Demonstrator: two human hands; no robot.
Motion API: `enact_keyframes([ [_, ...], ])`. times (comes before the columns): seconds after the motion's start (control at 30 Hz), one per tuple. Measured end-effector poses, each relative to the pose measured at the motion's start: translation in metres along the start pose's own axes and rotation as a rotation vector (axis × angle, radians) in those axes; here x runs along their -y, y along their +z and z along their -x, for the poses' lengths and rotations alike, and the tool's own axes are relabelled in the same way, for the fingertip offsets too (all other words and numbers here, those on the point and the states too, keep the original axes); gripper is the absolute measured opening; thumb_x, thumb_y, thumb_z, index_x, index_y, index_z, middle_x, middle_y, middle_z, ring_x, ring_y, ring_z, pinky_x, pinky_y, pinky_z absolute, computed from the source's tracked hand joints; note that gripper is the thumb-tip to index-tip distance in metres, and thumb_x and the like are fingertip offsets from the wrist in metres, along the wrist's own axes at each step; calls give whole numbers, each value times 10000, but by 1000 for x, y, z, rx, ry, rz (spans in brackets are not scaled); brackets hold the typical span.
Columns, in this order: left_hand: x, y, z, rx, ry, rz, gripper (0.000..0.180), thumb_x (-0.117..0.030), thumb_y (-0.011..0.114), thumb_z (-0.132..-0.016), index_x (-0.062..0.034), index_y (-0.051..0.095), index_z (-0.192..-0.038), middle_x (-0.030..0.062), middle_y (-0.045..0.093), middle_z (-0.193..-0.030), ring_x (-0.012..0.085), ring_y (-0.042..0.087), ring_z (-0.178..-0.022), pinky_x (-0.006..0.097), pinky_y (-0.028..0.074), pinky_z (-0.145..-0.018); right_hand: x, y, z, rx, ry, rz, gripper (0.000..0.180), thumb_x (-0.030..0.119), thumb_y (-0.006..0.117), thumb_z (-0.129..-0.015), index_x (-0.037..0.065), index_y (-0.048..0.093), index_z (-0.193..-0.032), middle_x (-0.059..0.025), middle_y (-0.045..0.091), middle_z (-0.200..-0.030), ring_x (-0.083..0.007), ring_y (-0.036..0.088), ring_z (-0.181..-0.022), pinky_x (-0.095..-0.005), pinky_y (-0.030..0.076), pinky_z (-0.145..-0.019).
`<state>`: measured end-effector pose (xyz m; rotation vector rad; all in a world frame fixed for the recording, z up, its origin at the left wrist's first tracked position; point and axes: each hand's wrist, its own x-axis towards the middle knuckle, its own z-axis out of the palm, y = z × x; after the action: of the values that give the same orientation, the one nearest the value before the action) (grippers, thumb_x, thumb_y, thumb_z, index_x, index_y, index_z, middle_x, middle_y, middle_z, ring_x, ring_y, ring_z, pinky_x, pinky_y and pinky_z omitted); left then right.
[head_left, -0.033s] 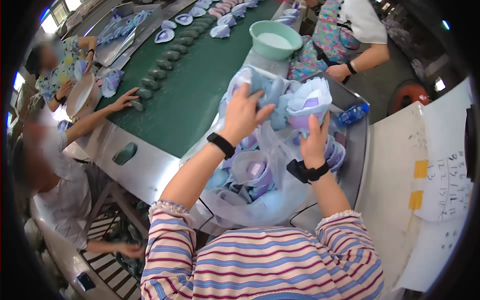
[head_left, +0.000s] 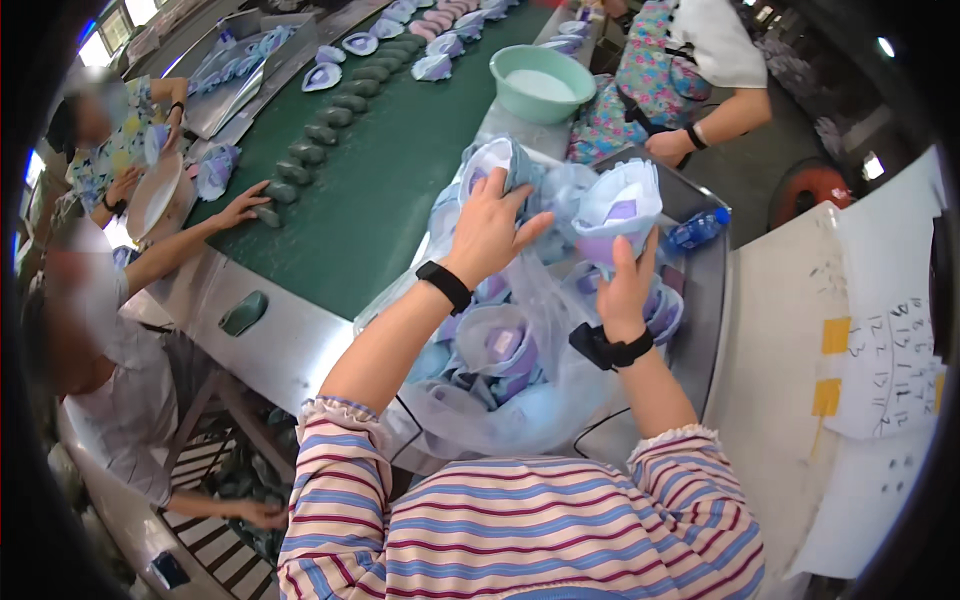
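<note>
My left hand (head_left: pixel 487 228) lies over a pale blue and lilac shoe upper (head_left: pixel 492 155) on the heap, its fingers spread and thumb held apart. Its fingertips touch the upper near its opening. In my right hand (head_left: pixel 627 295) is another shoe upper (head_left: pixel 618 210), held upright by its lower part, thumb on the near side. The fingers behind it are partly hidden. Below and between my hands, a clear plastic bag (head_left: pixel 545 310) holds several more uppers, one of them an upper (head_left: pixel 497 340) with its opening turned up.
Left of the heap runs a green conveyor belt (head_left: pixel 375 225) carrying a row of dark shoe lasts (head_left: pixel 305 152). A co-worker's hand (head_left: pixel 240 205) touches the row's near end. A green basin (head_left: pixel 540 85) stands beyond the heap; a blue bottle (head_left: pixel 700 230) lies right.
The upper under my left hand has shifted, and its opening shows more clearly. My right hand keeps its hold on the other upper. The whole view has moved slightly.
</note>
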<state>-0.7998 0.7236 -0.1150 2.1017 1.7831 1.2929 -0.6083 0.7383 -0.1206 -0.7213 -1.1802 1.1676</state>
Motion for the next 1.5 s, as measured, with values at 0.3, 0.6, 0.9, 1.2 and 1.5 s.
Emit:
enact_keyframes([
  [0.3, 18, -23, -7, 72, -199, 602, 368, -331, 461, -880, -13, 636, -939, 169, 591, -990, 309, 419, -1128, 411, 269, -993, 25, 11, -11, 743, -698, 1135, 742, 213, 755, -581, 158, 448, -1255, -192, 290, -1357, -405, 290, -1223, -497, 254, -1004],
  [0.6, 201, -114, 69, -617, -940, 792, 229, -188, 655, -783, 29, 590, -748, 24, 539, -696, 111, 482, -610, 273, 375, -523, -4, 44, 18, 1010, -265, 789, 366, 136, 638, -697, 21, 558, -1035, -175, 520, -1137, -362, 485, -1052, -406, 397, -896],
  [0.9, 394, -253, 93, -735, -775, 282, 370, -81, 559, -822, 18, 444, -1159, 144, 503, -1110, 210, 523, -962, 311, 423, -799, -1, 46, 45, 1252, -84, 798, 306, 151, 656, -712, 67, 595, -1000, -112, 584, -1055, -291, 556, -957, -353, 454, -808],
  [1.2, 195, -180, 42, 298, -472, 695, 485, -171, 498, -895, -48, 325, -1332, 97, 454, -1289, 211, 407, -1204, 317, 284, -1012, -44, 32, 54, 1378, -53, 751, 222, 125, 540, -757, 63, 596, -963, -126, 595, -953, -312, 566, -877, -394, 462, -754],
  [1.5, 74, -18, 150, 763, -28, 121, 842, -424, 666, -731, 80, 281, -1285, 288, 391, -1255, 390, 436, -1138, 387, 372, -949, -58, -48, -1, 1126, 179, 1280, 379, 184, 609, -720, 54, 545, -1070, -145, 570, -1025, -321, 526, -974, -396, 435, -825],
])
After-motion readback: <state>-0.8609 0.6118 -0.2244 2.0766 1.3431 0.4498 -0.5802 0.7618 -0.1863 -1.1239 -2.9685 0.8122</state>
